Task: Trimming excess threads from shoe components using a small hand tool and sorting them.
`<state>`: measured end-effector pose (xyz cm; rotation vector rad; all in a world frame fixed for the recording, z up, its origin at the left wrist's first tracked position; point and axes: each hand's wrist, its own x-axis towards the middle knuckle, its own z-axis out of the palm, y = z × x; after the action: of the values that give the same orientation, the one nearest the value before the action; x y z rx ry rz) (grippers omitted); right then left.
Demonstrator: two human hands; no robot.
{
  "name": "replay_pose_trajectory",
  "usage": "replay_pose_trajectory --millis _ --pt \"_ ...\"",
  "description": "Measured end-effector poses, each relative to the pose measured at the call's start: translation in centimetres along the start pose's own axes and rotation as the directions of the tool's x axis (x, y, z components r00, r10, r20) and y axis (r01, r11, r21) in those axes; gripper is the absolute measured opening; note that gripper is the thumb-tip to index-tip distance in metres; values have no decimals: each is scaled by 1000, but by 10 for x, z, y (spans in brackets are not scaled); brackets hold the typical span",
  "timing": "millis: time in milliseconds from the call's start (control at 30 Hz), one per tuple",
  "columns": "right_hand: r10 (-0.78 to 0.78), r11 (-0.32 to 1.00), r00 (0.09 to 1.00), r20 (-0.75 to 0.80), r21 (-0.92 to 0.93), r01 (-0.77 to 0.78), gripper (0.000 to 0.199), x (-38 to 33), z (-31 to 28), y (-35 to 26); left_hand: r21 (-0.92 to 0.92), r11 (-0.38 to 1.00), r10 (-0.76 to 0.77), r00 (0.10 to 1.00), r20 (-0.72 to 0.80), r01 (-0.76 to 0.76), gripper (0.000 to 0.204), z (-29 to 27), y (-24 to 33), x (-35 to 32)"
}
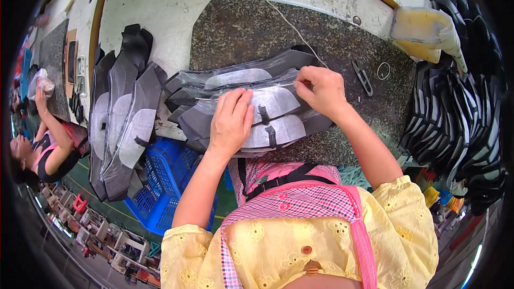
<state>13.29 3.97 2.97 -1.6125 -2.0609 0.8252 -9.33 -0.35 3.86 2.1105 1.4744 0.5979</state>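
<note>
A stack of black and grey curved shoe-upper-like pieces lies before me on a speckled dark stone slab. Some carry pale grey rounded patches with short black tabs. Across the upper piece runs a thin white cord. My right hand is closed in a pinch on the cord at the pieces' right end. My left hand rests on the stack, its fingers stretched out flat over the piece beside the cord; the cord's loose end shows left of it. The cord trails from my right hand toward the slab's far edge.
Thread snips and a small white ring lie on the slab. More black pieces are piled at left, above a blue crate. A yellowish plastic tub and rows of black pieces stand at right. Another person works far left.
</note>
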Motion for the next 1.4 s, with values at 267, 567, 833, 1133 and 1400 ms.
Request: replay_pose_trajectory --millis 267,567,833,1133,1400 --pt "264 943 959 100 181 -279 11 -3 8 4 28 1000 -13 1000 -23 14 30 5 7 0" --pt "193 948 977 94 239 -210 14 0 7 -13 -79 997 6 1000 7 -5 32 -1 21 12" --pt "253 848 967 -18 485 -213 11 14 -14 10 -338 843 -363 906 219 419 17 -41 -3 26" --pt "187 870 977 100 445 -212 11 7 1 4 3 851 -520 844 133 524 24 -52 -53 1" --pt "176 808 972 155 542 -233 8 5 0 1 80 805 -589 777 223 588 24 -50 -54 9"
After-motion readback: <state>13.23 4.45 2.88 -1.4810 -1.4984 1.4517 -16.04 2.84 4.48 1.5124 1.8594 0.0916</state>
